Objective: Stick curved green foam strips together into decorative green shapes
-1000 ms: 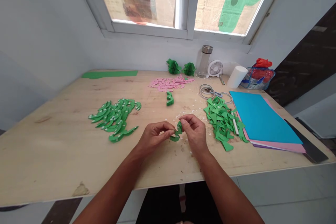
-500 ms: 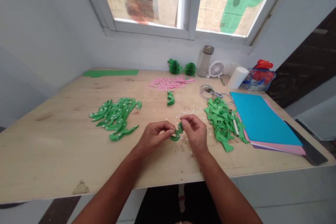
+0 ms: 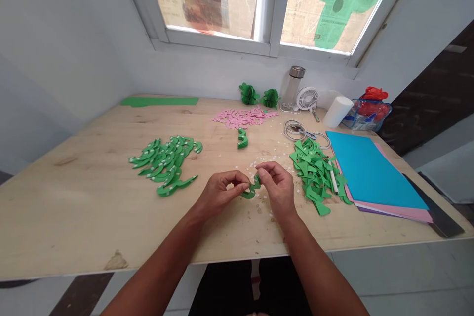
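One green cutout point(image 3: 249, 194), wavy, seen to the left of the scrap heap point(image 3: 314, 173), my landmark. Left hand point(image 3: 224, 191): thumb and fingertips pinched on the cutout's near-left end, other fingers loosely curled. Right hand point(image 3: 277, 187), between cutout and scrap heap: thumb and index nearly meeting on the upper end, palm hollow. Can't tell whether the lower curve touches the table point(image 3: 92, 217).

Handling, my judgement: paper or thin card, next to no weight, bends easily, springs a little, creases or tears if I tug. Narrow bends look weakest; I'd grip the ends or wider lobes with a light pinch, no squeezing mid-curve. Slip risk seems low. White marks on it are too small for me to read; if they're sticky, I'd keep fingertips off.

Edges and room: table's front edge runs nearer me than the scrap heap, wrists above it, so I'd keep low moves short of it. Tight side is right: blue sheet point(image 3: 370, 173) just beyond the scrap heap. Farther back than the heap and left of it, a small green stack point(image 3: 242, 139), easy to nudge. Well left of the heap, spread green pieces point(image 3: 166, 160); bare wood between those and the front edge gives me most swing.
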The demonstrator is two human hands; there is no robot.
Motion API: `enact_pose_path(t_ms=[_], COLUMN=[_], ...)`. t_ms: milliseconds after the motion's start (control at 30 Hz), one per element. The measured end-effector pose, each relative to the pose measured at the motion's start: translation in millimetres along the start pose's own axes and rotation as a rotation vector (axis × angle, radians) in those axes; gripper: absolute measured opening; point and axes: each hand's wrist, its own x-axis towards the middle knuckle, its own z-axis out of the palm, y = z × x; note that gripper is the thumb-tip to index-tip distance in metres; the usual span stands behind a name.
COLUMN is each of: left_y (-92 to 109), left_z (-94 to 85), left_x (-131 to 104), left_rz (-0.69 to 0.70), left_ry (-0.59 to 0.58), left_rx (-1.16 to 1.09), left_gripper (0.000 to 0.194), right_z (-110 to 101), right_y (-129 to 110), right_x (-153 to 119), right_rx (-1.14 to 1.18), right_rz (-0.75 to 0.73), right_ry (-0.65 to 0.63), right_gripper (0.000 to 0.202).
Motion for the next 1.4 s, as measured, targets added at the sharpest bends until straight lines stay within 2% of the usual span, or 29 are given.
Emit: enact_pose_path(t_ms=[200,400,633,800,933,1033,1133,1267,1400], left_y=[2.3,2.7,-0.4,6.5,7.2,2.8,-0.4,2.5,6.2], left_z=[-0.1,-1.0,-2.0,-1.0,-1.2,-1.7,-1.4,0.4,1.5], left_x=[-0.5,-0.3,-0.5,-0.9,-0.1,1.3,2.3,2.0,1.2], left_rz=[0.013,0.026,-0.005,-0.087,-0.121,-0.136,-0.155,-0.189,-0.216], left_ry=[-0.032,-0.019,0.042,0.101,0.118,0.149,0.164,0.145,0.146], left_rx=[-0.013,-0.024,-0.072,-0.292,-0.405,-0.453,-0.528,-0.686,-0.780], left_gripper=[0.018,0.019,0.018,0.018,0.017,0.016,0.016,0.017,0.017], right_z=[0.5,-1.2,0.5,1.8,2.3,2.7,3.0,3.3,4.0], right_y=[2.1,10.0,6.8,3.0,4.4,6.4,6.6,4.5,3.6], right_x=[2.0,2.1,0.1,-1.0,-3.3,-5.6,-7.0,-6.7,-6.5], right_rx=[0.008,-0.109,-0.175,-0.282,-0.346,-0.406,-0.474,-0.521,-0.557], right_rz=[0.010,-0.044,-0.078,-0.144,-0.214,-0.298,-0.422,-0.544,-0.587], right_ry=[0.023,0.044,-0.054,-0.104,-0.108,-0.045,-0.015,-0.079,-0.109], right_gripper=[0.012,0.011,0.019,0.028,0.035,0.038,0.028,0.011,0.016])
